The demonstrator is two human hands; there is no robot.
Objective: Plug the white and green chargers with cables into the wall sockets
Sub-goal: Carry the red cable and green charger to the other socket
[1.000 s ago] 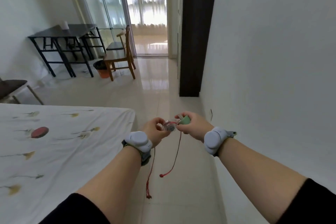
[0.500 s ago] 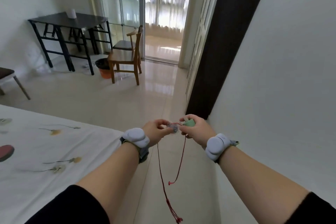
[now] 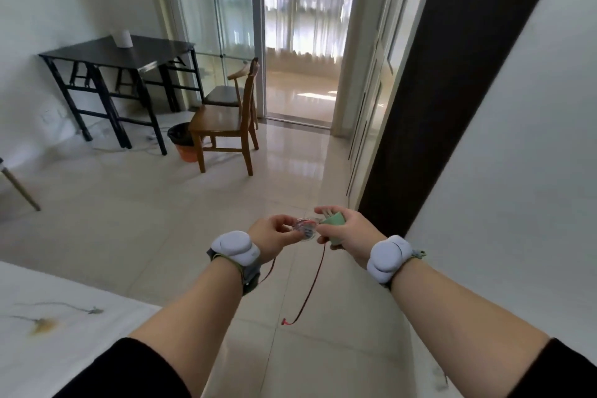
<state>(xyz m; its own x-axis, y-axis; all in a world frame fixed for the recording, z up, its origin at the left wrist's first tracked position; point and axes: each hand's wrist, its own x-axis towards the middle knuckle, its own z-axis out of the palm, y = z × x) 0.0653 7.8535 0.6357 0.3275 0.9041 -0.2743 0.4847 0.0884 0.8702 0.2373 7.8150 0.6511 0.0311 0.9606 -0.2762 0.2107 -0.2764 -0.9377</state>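
The green charger [image 3: 336, 222] is held in the air well nearer than the wooden chair [image 3: 226, 119] and slightly to its right, above the tiled floor [image 3: 129, 220]. The right hand [image 3: 350, 234] is curled round the charger's body. The left hand [image 3: 274, 234] is closed in a pinch on a clear round piece [image 3: 305, 227], which meets the charger's front end; what the piece is cannot be determined. A red cable [image 3: 315, 281] hangs from between the hands, its free end below the wrists, and a second strand passes by the left wrist. A grey wrist device [image 3: 235, 247] is worn on each arm. A black table [image 3: 145, 56] bearing a white roll [image 3: 123, 38] is recorded left of the chair. An orange bin [image 3: 184, 144] is noted at the chair's left-hand leg, and a glass partition [image 3: 210, 10] behind the chair. A dark vertical panel [image 3: 436, 74] and a white wall [image 3: 517, 171] stand right of the chair, the wall close beside the right forearm. A patterned bed sheet [image 3: 48, 333] lies well nearer than the chair, below the left forearm.
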